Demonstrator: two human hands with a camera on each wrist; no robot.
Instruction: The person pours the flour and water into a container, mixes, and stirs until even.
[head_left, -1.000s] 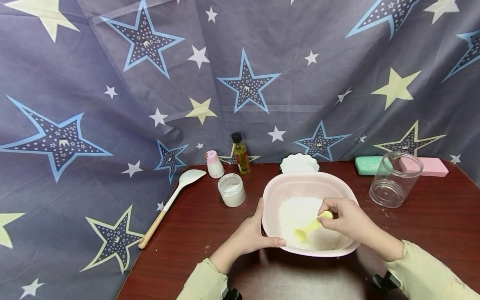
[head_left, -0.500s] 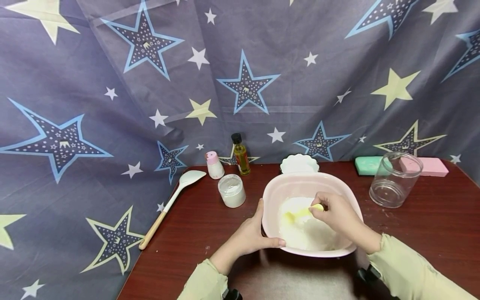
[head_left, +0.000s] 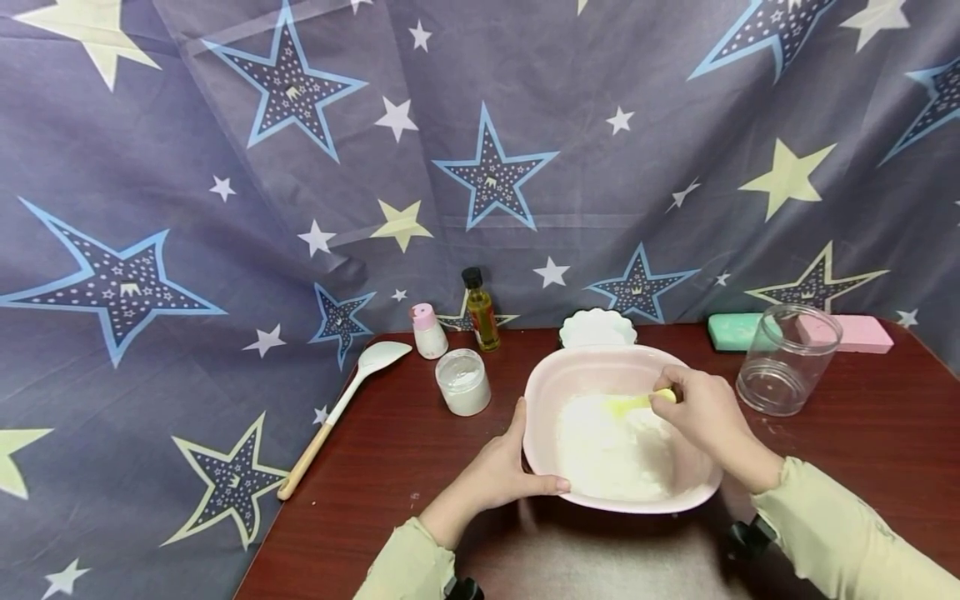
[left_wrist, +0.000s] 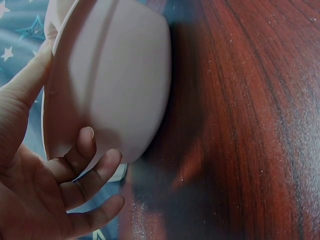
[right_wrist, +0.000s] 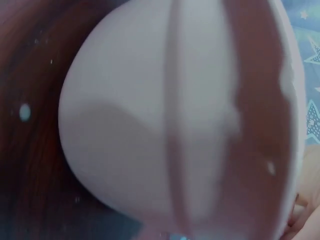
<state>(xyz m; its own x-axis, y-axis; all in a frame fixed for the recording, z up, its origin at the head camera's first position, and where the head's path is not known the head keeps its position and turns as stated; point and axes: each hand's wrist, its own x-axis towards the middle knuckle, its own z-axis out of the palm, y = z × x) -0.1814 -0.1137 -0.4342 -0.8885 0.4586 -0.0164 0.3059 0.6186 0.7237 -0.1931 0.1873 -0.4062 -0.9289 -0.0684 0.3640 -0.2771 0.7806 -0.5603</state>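
A pale pink basin point(head_left: 543, 383) stands on the table, with white powder point(head_left: 611, 458) spread over its bottom. My left hand point(head_left: 498, 471) grips its left side, the thumb over the front rim. In the left wrist view, several fingers of my left hand point(left_wrist: 65, 185) lie bent along the outer wall of the basin point(left_wrist: 125, 70). Over the powder, my right hand point(head_left: 705, 412) pinches the end of a small yellow scoop point(head_left: 633, 404), whose tip dips into the powder. The right wrist view is mostly filled by the basin's outer wall point(right_wrist: 120, 115).
Left of the basin are a jar of white powder point(head_left: 463, 383), a pink-capped shaker point(head_left: 429, 332), an oil bottle point(head_left: 482, 312) and a white ladle point(head_left: 378, 357). A scalloped white dish point(head_left: 597, 327) stands behind. On the right are a clear jar point(head_left: 787, 362), a green block point(head_left: 731, 332) and a pink block point(head_left: 862, 333).
My right hand swept the scoop left through the powder, then back right and toward the basin's far side. The left hand and basin have stayed in place.
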